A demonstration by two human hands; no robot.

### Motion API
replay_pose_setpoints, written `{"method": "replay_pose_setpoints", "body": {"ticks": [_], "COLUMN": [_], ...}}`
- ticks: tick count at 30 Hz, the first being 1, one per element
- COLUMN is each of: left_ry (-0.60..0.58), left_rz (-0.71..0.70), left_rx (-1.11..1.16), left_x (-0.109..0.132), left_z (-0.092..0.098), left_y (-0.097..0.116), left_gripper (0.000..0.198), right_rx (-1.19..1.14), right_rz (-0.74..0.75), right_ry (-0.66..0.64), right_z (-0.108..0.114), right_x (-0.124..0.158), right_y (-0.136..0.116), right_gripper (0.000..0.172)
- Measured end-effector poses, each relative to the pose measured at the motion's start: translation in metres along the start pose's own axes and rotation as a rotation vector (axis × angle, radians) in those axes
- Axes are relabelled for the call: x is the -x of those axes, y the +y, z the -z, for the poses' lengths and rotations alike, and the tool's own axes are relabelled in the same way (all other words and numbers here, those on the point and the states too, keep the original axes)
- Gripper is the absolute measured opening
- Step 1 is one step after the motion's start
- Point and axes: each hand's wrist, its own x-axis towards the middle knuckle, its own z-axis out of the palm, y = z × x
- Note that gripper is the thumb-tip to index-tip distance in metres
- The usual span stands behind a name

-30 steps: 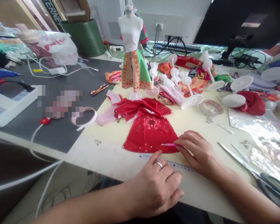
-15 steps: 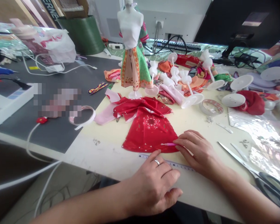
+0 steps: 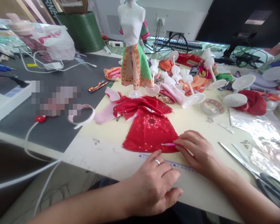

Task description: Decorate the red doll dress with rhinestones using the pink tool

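A small red doll dress (image 3: 148,130) with a pale printed ring and tiny white dots near its hem lies flat on the table before me. My right hand (image 3: 194,151) pinches a slim pink pen-like tool (image 3: 169,144), whose pale narrow tip points left over the lower right of the skirt. My left hand (image 3: 155,183), wearing a ring, rests palm down below the hem. Its index finger reaches to the fabric's lower edge, and the thumb stands apart. Partly under both hands runs a white ruler (image 3: 177,165) along the hem.
Open-looking scissors (image 3: 249,169) lie at the right. A dressed mannequin (image 3: 132,28) stands behind the dress, with several white doll stands (image 3: 189,101) and cloth pieces beside it. Tape rolls (image 3: 92,116) sit left and right. A power strip (image 3: 14,104) is at far left.
My hands, the pink tool and the dress hold nearly the same places. The view has shifted very slightly.
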Motion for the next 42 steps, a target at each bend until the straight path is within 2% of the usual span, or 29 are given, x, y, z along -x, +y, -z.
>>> {"method": "replay_pose_setpoints", "body": {"ticks": [5,15,20,42], "left_ry": [-0.008,-0.026,-0.023,-0.031], "left_rz": [0.001,0.001,0.003,-0.008], "left_rx": [0.011,0.022,-0.004,-0.031], "left_x": [0.001,0.001,0.001,0.000], "left_z": [-0.001,0.000,0.000,0.001], "left_y": [-0.001,-0.001,0.000,0.000], "left_gripper": [0.025,0.023,0.023,0.021], "right_rx": [-0.002,-0.029,-0.035,-0.010], "right_rz": [0.001,0.024,0.029,0.017], "right_ry": [-0.012,-0.084,-0.111,-0.080], "right_z": [0.002,0.021,0.020,0.014], "right_x": [-0.001,-0.002,-0.002,-0.003], "right_y": [0.000,-0.006,-0.008,-0.009], "right_gripper": [0.015,0.013,0.012,0.012]}}
